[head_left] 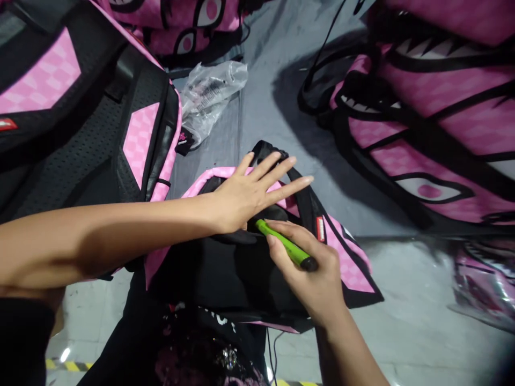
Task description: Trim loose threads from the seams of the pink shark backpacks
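A black and pink bag (209,268) lies at the table's front edge, close to my body. My left hand (251,193) rests across its upper part, fingers spread wide, thumb mostly hidden underneath. In my right hand (309,262) is a slim green marker (285,244) with a black end, held like a pen. Its far end points into the dark fold just below my left palm; whether it touches the fabric I cannot tell. A black strap (308,206) with a small red tag (320,229) runs along the bag's right side.
A large black and pink backpack (92,134) lies at the left. Crumpled clear plastic (213,94) sits beside it on the grey table surface (265,102). More pink bags with eye and teeth prints (434,134) are piled right; others (181,21) lie behind. A plastic-wrapped bag (485,284) is lower right.
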### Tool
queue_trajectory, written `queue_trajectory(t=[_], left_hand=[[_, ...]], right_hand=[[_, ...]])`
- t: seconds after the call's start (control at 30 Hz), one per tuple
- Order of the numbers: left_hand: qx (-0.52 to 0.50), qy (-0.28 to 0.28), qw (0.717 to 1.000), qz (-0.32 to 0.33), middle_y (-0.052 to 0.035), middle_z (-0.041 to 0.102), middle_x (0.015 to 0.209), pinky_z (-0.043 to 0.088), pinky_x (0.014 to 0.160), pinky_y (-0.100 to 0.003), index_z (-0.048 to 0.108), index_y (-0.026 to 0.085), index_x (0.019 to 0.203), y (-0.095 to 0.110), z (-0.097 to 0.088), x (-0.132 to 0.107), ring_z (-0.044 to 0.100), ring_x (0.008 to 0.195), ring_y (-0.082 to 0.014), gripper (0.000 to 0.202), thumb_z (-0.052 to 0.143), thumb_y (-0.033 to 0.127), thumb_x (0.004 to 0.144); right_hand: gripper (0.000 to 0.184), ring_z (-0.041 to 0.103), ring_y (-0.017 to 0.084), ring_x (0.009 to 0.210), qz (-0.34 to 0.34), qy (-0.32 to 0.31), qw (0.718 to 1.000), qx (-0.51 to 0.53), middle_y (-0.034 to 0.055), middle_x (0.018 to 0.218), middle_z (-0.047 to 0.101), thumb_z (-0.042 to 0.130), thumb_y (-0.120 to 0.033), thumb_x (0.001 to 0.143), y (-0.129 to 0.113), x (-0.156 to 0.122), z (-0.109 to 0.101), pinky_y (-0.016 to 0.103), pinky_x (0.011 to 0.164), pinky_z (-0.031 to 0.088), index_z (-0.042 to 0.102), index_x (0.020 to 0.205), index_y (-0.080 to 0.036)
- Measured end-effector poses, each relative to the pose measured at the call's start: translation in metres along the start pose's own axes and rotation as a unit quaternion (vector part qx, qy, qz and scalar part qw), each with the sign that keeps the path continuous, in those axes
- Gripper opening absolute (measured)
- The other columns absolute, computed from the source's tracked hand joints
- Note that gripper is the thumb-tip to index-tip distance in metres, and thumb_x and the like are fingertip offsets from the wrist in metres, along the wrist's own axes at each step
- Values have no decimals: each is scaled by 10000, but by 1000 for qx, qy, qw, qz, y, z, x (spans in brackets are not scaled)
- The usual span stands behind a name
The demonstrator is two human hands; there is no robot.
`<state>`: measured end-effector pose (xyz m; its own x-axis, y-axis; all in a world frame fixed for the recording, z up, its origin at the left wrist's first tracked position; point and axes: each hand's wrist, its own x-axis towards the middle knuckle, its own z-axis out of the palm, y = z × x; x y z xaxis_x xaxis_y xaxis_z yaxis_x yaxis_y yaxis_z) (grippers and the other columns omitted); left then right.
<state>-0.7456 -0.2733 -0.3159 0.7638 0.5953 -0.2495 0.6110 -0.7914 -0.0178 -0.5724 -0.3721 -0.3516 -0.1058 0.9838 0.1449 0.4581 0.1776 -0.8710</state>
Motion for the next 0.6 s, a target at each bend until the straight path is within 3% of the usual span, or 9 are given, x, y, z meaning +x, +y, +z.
queue_trajectory(t=[0.17, 0.37, 0.47, 0.53, 0.6], left_hand=[[12, 20, 999, -45, -180, -23, 1685, 272, 1133, -550, -23, 216, 1599, -2, 18, 1, 123, 1529, -416, 1193, 790, 303, 731], [15, 26, 998, -52, -195, 52, 1680, 329, 1083, -518, 79, 201, 1603, 1, 12, -1, 208, 1506, -410, 964, 677, 305, 855], [15, 20, 997, -67, -181, 54, 1684, 332, 1087, -501, 91, 210, 1604, 4, 10, -2, 241, 1494, -401, 972, 689, 307, 844], [11, 23, 997, -77, -174, 50, 1685, 335, 1085, -488, 91, 217, 1604, 5, 10, -2, 261, 1483, -397, 984, 697, 310, 835], [6, 29, 996, -89, -170, 50, 1686, 335, 1082, -481, 96, 221, 1604, 5, 11, -2, 263, 1480, -398, 975, 693, 303, 838]], right_hand=[[163, 733, 236, 905, -27, 18, 999, -39, 62, 1007, 766, 662, -203, 878, 2, -11, -20, 409, 865, 603, 726, 1025, -235], [218, 737, 214, 940, -1, 13, 1000, -21, 51, 1086, 769, 670, -242, 890, 6, -6, -24, 378, 893, 584, 732, 1099, -232], [171, 726, 180, 802, 28, -54, 998, 12, 34, 958, 781, 653, -271, 890, 1, 15, -27, 296, 712, 577, 760, 1009, -211], [161, 669, 146, 637, 55, -118, 991, 12, 5, 780, 754, 646, -293, 883, -4, 32, -29, 245, 541, 499, 772, 912, -197], [169, 629, 132, 581, 61, -155, 986, -4, -11, 701, 721, 648, -305, 876, -7, 45, -30, 234, 503, 453, 772, 872, -190]])
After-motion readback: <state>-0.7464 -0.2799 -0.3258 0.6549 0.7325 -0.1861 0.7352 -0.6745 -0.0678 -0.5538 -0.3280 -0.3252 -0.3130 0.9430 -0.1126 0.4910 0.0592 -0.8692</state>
